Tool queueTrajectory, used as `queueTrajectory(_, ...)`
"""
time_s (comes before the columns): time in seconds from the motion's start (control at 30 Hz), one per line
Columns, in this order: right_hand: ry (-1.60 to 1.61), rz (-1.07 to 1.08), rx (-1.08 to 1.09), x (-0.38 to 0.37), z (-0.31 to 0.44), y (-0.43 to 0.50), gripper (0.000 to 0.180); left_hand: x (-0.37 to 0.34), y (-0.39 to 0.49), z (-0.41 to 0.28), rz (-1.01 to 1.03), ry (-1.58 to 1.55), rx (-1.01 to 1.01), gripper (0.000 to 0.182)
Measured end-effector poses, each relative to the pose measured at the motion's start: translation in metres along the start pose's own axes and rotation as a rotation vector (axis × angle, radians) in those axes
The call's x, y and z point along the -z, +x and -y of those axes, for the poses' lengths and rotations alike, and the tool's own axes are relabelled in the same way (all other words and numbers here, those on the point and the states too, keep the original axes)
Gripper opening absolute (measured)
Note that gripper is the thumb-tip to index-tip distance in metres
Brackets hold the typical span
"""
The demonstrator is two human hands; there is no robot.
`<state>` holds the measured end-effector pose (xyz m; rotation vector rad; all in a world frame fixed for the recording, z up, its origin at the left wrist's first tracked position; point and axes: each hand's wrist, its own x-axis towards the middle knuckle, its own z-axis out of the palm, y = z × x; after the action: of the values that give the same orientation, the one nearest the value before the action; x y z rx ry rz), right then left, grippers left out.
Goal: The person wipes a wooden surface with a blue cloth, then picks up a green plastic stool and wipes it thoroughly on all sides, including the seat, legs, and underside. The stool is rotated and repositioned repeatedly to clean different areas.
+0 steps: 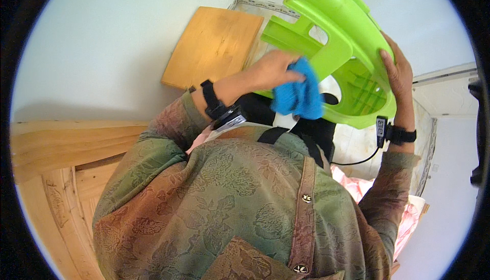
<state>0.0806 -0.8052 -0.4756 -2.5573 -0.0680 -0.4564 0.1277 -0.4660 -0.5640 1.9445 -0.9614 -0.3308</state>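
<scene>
A large bright green moulded plastic piece (337,31), with several openings and a ribbed, rounded lower part, is held up tilted before me. At its right edge my right hand (400,69) grips the rim, thumb on the near face and the other fingers partly hidden behind it. My left hand (277,69) is closed on a crumpled blue cloth (298,90), which hangs over the lower left part of the green plastic; whether the cloth touches it I cannot tell. The left hand is slightly blurred. Each wrist wears a black strap with a small device.
A wooden board or stool top (216,46) stands at the left by the pale wall. Wooden furniture (84,150) is at the lower left. Pink patterned fabric (409,218) lies at the lower right, near a light tiled floor (356,146). A black cable runs from the right wrist device.
</scene>
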Motion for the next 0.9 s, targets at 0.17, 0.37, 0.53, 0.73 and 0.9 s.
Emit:
queueTrajectory(0.17,0.029,0.002,-0.052,-0.001,-0.01,0.001,0.056,0.009,0.029,-0.02,-0.184,-0.186,0.005,0.041)
queueTrajectory(0.37,-0.05,-0.029,-0.04,-0.003,-0.005,0.001,0.056,0.002,-0.029,0.033,0.353,0.45,-0.077,0.045)
queueTrajectory(0.53,-0.044,-0.01,-0.043,0.003,-0.007,0.003,0.058,0.073,-0.03,0.023,-0.059,0.341,0.051,0.036)
queueTrajectory(0.73,-0.044,0.004,-0.104,0.002,-0.02,0.005,0.056,0.034,-0.029,-0.014,-0.304,0.361,-0.165,0.034)
queueTrajectory(0.9,-0.007,-0.03,-0.022,-0.002,-0.02,0.002,0.058,-0.019,-0.052,0.023,0.022,0.352,-0.178,0.03)
